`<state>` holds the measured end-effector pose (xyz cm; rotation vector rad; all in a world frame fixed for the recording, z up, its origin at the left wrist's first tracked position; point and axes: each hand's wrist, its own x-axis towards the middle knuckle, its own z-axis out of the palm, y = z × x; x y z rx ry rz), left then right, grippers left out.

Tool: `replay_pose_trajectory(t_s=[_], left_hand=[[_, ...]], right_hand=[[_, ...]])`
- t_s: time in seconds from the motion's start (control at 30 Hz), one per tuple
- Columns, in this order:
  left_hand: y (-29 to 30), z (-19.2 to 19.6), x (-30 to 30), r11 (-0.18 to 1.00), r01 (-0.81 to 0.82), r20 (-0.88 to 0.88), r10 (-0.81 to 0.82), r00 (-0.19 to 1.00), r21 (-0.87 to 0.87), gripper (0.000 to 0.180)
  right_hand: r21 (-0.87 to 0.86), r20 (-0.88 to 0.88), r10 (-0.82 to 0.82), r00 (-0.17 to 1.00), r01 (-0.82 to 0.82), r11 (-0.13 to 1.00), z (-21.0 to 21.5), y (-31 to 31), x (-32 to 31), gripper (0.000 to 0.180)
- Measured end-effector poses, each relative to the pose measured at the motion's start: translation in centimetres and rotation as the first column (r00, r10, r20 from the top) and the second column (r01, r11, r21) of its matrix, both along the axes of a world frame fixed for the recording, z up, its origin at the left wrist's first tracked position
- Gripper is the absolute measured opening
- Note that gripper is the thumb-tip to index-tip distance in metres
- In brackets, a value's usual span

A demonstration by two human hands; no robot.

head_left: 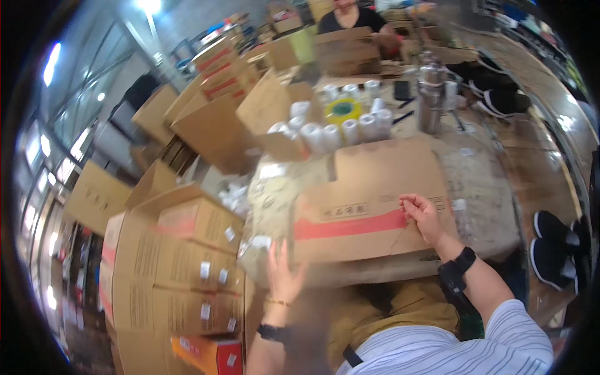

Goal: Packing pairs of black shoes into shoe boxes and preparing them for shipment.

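A flat cardboard sheet [375, 181], brown with a red band and a cut-out corner, lies on the worktable before me. Over its right part is my right hand [423, 217], fingers curled together in a pinch. A thin dark line runs below these fingers; whether they hold it I cannot make out. My left hand [284, 275] is at the table's near left edge, fingers stretched out and apart, holding nothing. It is nearest to a small white label [261, 242] on the tabletop and to the stacked cartons at the left.
Packed cartons [194, 265] stand at my left, an open box [215, 128] beyond them. Several white rolls [331, 134] surround a yellow tape roll [342, 110] at the back. Right of these stands a steel flask [431, 94]. Shoes [550, 247] are on the right. A co-worker [353, 19] sits opposite.
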<state>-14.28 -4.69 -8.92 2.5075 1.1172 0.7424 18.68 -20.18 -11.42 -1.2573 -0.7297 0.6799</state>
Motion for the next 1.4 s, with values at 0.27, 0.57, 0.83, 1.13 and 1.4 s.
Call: replay_pose_trajectory(t_s=[0.27, 0.57, 0.83, 1.13, 1.4], left_hand=[[-0.5, -3.8, 1.7, 0.845, 0.103, 0.371, 0.118, 0.921, -0.525, 0.076], [-2.9, 0.9, 3.1, 0.967, 0.157, 0.869, 0.103, 0.484, -0.202, 0.046], [-3.1, 3.1, 7.2, 0.827, -0.046, 0.530, -0.316, 0.787, 0.561, 0.110], [-1.9, 2.0, 7.3, 0.951, 0.299, 0.918, -0.190, 0.349, 0.083, 0.067], [-0.9, -3.7, 3.2, 0.845, 0.177, 0.716, 0.296, 0.632, -0.505, 0.058]], right_hand=[[-0.351, 0.816, -0.085, 0.572, 0.605, 0.715, -0.4, -9.5, -0.1, 0.077], [-0.607, 0.660, 0.164, 0.733, 0.392, 0.691, 1.1, -9.8, 0.5, 0.098], [-0.521, 0.681, 0.095, 0.726, 0.389, 0.760, 2.3, -10.2, -1.1, 0.105], [-0.477, 0.699, 0.008, 0.715, 0.459, 0.749, 6.5, -10.4, -0.1, 0.090], [-0.528, 0.642, -0.007, 0.767, 0.449, 0.721, 1.2, -8.6, -1.4, 0.085]])
